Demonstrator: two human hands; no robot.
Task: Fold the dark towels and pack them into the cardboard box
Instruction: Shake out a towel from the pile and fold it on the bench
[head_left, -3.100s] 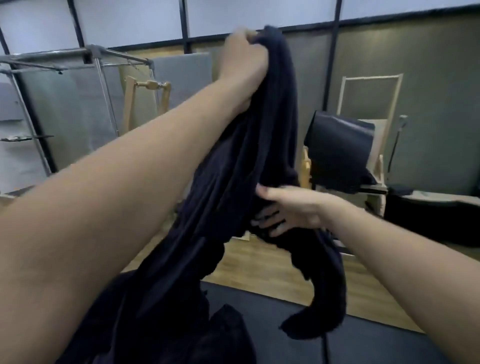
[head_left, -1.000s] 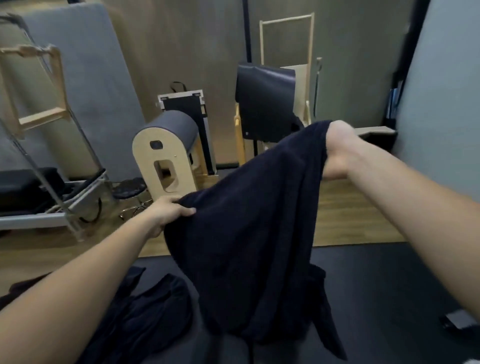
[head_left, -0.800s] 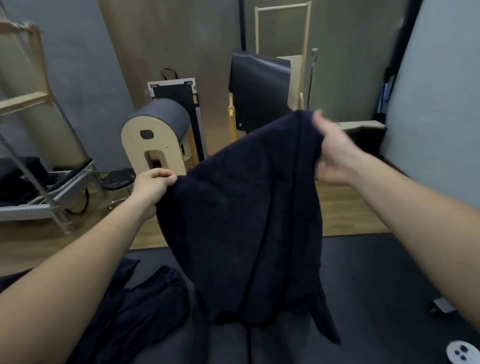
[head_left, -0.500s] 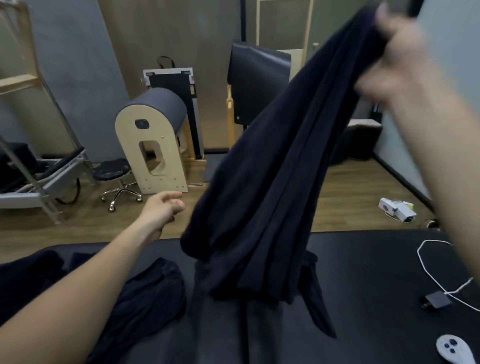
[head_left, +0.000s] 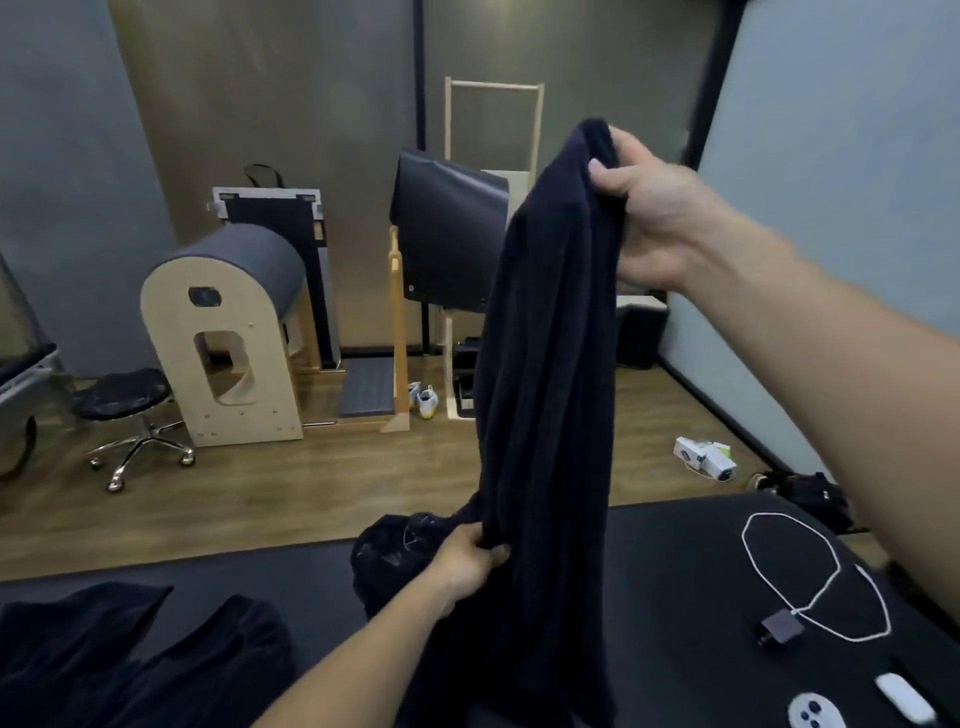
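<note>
A dark navy towel (head_left: 545, 389) hangs in long vertical folds over the black table (head_left: 675, 571). My right hand (head_left: 649, 218) grips its top end up high at the right. Low down, my left hand (head_left: 467, 558) pinches the towel's left edge just above the table. More dark towels (head_left: 130, 660) lie crumpled at the table's near left. Another dark bunch (head_left: 389, 551) sits behind my left hand. No cardboard box is in view.
A white cable with a small dark adapter (head_left: 779, 626) and two white remotes (head_left: 810, 714) lie on the table's right side. Beyond the table are a wooden arched barrel (head_left: 228, 338), a rolling stool (head_left: 124, 410), a wooden frame with a black pad (head_left: 449, 234) and a small white box (head_left: 704, 457) on the floor.
My right hand came down from its high lift and the towel now hangs straight. My left hand, free half a second ago, has taken hold of the towel's lower edge.
</note>
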